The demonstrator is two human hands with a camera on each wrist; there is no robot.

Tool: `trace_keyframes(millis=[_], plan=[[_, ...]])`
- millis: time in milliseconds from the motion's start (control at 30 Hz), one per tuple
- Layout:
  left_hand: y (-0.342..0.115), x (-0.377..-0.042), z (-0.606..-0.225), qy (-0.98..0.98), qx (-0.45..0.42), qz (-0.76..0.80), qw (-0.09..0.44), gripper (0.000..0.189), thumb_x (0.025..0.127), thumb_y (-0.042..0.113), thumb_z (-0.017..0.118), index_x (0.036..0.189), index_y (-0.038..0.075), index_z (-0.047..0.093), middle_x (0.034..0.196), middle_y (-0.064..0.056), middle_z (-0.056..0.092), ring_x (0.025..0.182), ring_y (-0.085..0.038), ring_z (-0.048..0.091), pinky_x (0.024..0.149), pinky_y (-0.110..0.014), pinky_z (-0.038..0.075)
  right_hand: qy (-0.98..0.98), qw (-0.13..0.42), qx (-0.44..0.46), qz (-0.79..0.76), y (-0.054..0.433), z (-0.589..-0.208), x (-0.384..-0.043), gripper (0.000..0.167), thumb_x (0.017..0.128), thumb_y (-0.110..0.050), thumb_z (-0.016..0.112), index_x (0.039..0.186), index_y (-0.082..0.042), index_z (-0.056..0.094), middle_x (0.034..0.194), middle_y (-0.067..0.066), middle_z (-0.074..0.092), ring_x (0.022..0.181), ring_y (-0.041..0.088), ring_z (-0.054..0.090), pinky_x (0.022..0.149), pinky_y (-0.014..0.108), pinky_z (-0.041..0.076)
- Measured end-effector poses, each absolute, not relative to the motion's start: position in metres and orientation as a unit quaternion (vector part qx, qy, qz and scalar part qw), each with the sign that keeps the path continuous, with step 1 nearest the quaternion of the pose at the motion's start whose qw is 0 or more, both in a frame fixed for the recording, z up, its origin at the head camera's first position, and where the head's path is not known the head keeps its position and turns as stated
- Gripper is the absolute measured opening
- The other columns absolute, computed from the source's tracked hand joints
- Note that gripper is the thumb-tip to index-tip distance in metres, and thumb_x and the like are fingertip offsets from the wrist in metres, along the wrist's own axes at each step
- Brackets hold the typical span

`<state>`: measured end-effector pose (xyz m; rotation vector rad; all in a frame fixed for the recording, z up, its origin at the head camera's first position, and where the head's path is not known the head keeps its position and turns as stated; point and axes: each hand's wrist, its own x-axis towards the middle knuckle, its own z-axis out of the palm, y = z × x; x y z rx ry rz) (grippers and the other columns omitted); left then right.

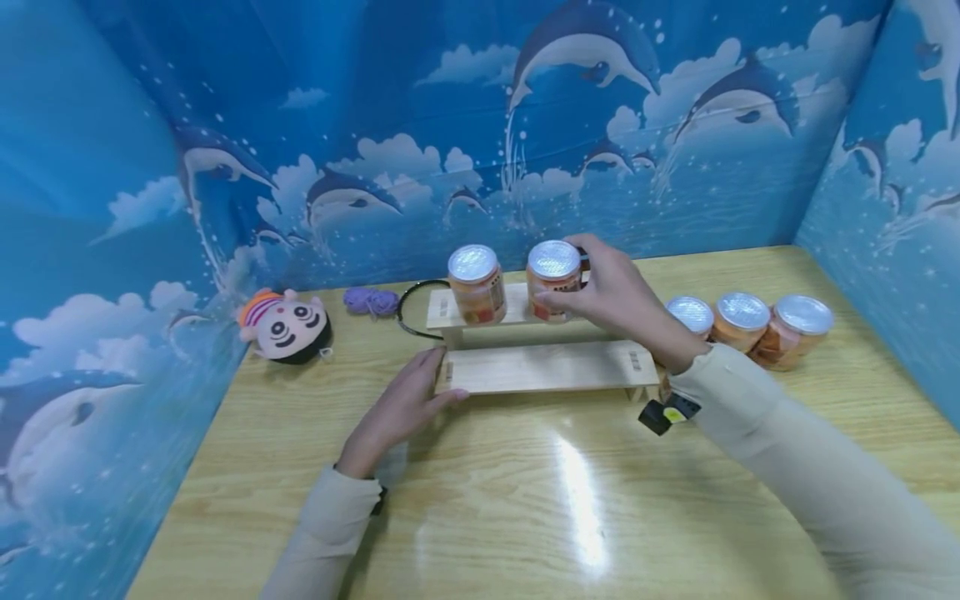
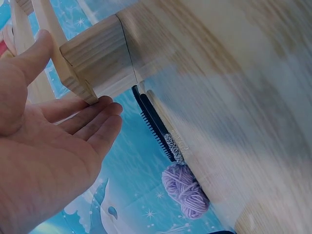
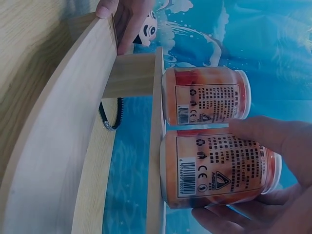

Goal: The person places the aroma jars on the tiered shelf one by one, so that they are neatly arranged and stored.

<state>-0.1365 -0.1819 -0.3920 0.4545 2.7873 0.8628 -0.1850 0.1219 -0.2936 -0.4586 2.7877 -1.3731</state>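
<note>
A two-tier wooden step rack (image 1: 547,367) stands on the table. On its upper tier are two orange printed cans with silver lids, a left can (image 1: 477,287) and a right can (image 1: 555,271). My right hand (image 1: 615,287) holds the right can, thumb on the near side and fingers round the far side. In the right wrist view, that can's base (image 3: 168,170) is at the upper board. My left hand (image 1: 401,400) grips the left end of the lower tier, thumb above and fingers beneath, as the left wrist view shows.
More silver-lidded cans (image 1: 795,329) stand to the right of the rack, partly behind my right forearm. Behind the rack's left end lies a black headband (image 1: 408,312). Purple yarn (image 1: 371,301) and a plush toy face (image 1: 288,329) lie further left. A dolphin-print backdrop (image 1: 375,125) surrounds the table.
</note>
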Motion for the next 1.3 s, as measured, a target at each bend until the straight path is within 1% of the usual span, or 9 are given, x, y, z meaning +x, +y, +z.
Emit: trace_keyframes(millis=[200,367,500,667,867,1067,1300], plan=[[-0.182,-0.136,-0.392,0.939,0.153,0.292,0.094,0.088,0.097,0.04,0.068,0.158,-0.005,0.023,0.16,-0.027,0.029,0.147,-0.04,0.031,0.121,-0.053,0.028,0.885,0.011,-0.134,-0.446,0.113,-0.293,-0.194,0.081,0.085,-0.024,0.085,0.149,-0.002,0.04,0.133,0.017,0.055,0.117,0.031,0.056,0.09,0.049,0.055],[-0.182,-0.137,-0.393,0.941,0.154,0.289,0.092,0.088,0.097,0.04,0.068,0.157,-0.005,0.024,0.16,-0.027,0.029,0.147,-0.04,0.031,0.121,-0.053,0.028,0.886,0.013,-0.133,-0.445,0.109,-0.294,-0.198,0.08,0.085,-0.024,0.085,0.148,-0.003,0.04,0.135,0.017,0.055,0.118,0.03,0.056,0.092,0.049,0.055],[-0.182,-0.137,-0.393,0.94,0.154,0.29,0.091,0.088,0.096,0.04,0.069,0.157,-0.005,0.024,0.16,-0.026,0.029,0.147,-0.04,0.031,0.121,-0.053,0.028,0.885,0.019,-0.131,-0.447,0.109,-0.295,-0.197,0.083,0.086,-0.026,0.084,0.15,-0.004,0.038,0.139,0.017,0.053,0.122,0.032,0.055,0.094,0.05,0.055],[-0.182,-0.137,-0.393,0.941,0.154,0.288,0.092,0.088,0.096,0.041,0.069,0.158,-0.004,0.024,0.16,-0.026,0.029,0.147,-0.04,0.031,0.121,-0.053,0.028,0.883,0.027,-0.128,-0.451,0.114,-0.295,-0.195,0.084,0.086,-0.029,0.084,0.152,-0.007,0.038,0.144,0.015,0.05,0.131,0.033,0.051,0.101,0.053,0.052],[-0.181,-0.137,-0.392,0.941,0.156,0.286,0.091,0.088,0.097,0.04,0.068,0.158,-0.004,0.023,0.16,-0.027,0.029,0.147,-0.04,0.031,0.121,-0.053,0.028,0.879,0.032,-0.126,-0.459,0.129,-0.293,-0.183,0.082,0.087,-0.032,0.083,0.152,-0.008,0.039,0.152,0.015,0.044,0.137,0.037,0.045,0.105,0.056,0.048],[-0.182,-0.137,-0.393,0.941,0.162,0.284,0.088,0.088,0.097,0.039,0.069,0.158,-0.005,0.023,0.16,-0.027,0.029,0.147,-0.041,0.031,0.121,-0.053,0.027,0.878,0.032,-0.124,-0.461,0.151,-0.291,-0.165,0.085,0.088,-0.033,0.082,0.154,-0.006,0.036,0.155,0.017,0.04,0.141,0.039,0.04,0.112,0.056,0.042],[-0.181,-0.136,-0.392,0.941,0.164,0.283,0.088,0.087,0.097,0.039,0.068,0.158,-0.004,0.023,0.16,-0.027,0.029,0.147,-0.04,0.031,0.121,-0.052,0.028,0.886,0.021,-0.104,-0.452,0.18,-0.293,-0.144,0.084,0.088,-0.037,0.082,0.152,-0.006,0.039,0.155,0.018,0.04,0.14,0.042,0.04,0.111,0.06,0.041]])
